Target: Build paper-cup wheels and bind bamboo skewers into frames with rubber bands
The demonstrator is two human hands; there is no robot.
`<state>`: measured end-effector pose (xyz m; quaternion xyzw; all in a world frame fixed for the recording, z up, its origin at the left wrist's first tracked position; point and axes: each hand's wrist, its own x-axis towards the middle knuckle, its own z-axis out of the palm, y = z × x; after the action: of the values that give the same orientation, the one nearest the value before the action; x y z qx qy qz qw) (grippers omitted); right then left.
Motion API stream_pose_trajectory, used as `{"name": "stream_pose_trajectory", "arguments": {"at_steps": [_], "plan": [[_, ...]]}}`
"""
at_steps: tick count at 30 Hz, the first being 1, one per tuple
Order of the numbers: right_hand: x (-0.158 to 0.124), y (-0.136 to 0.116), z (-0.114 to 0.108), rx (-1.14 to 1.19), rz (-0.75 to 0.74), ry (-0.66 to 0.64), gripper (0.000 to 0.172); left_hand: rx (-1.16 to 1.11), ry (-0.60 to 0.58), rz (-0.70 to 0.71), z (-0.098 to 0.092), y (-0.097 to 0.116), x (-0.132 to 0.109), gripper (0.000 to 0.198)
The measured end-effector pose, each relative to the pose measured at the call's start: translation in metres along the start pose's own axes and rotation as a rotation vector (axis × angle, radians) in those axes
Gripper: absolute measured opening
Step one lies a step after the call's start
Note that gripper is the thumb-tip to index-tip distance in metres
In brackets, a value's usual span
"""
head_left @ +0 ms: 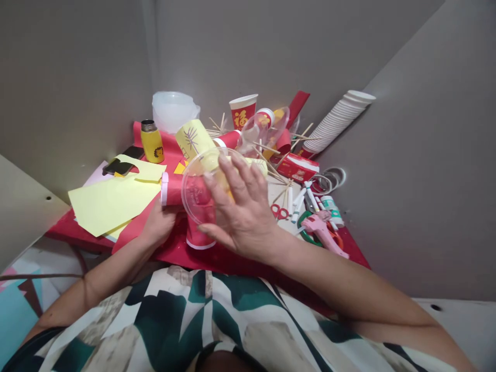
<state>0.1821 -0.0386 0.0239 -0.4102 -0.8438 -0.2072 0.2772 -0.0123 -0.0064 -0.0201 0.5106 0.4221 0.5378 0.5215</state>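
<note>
A clear round plastic lid [196,196] lies over a joined cluster of red-covered paper cups with white rims. One cup [172,189] points left, another [199,235] points down toward me, and a yellow paper-covered cup [194,138] with drawn lines points away. My left hand [159,225] grips the cluster from the lower left, its fingers mostly hidden under the red cup. My right hand [246,206] rests on the lid with stretched, slightly spread fingers, covering its right side. Beneath that hand, a yellow part is only partly visible.
Yellow paper sheets [112,204] and a yellow bottle [152,142] are at left. Behind stand a translucent tub [174,111] and a red-and-white cup [243,111]. At right lie stacked paper cups [337,121], wooden sticks, red-handled scissors [279,212], markers and a pink glue gun [323,232]. Walls enclose the table.
</note>
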Motion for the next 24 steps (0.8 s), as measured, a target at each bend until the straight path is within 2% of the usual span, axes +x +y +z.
{"name": "stream_pose_trajectory", "arguments": {"at_steps": [3,9,17,24], "plan": [[-0.006,-0.011,0.011,-0.056,-0.073,-0.027,0.075,-0.082,0.004,-0.008,-0.002,-0.007,0.002,0.031],[-0.003,-0.003,0.022,-0.044,-0.003,-0.105,0.073,-0.182,-0.067,-0.041,-0.003,-0.018,0.005,0.034],[0.007,0.006,0.019,0.022,0.036,-0.167,0.074,-0.31,-0.034,-0.073,0.007,-0.01,0.006,0.029],[0.015,0.019,0.025,0.061,0.02,-0.163,0.077,-0.398,0.029,-0.137,0.011,-0.004,0.007,0.014]]}}
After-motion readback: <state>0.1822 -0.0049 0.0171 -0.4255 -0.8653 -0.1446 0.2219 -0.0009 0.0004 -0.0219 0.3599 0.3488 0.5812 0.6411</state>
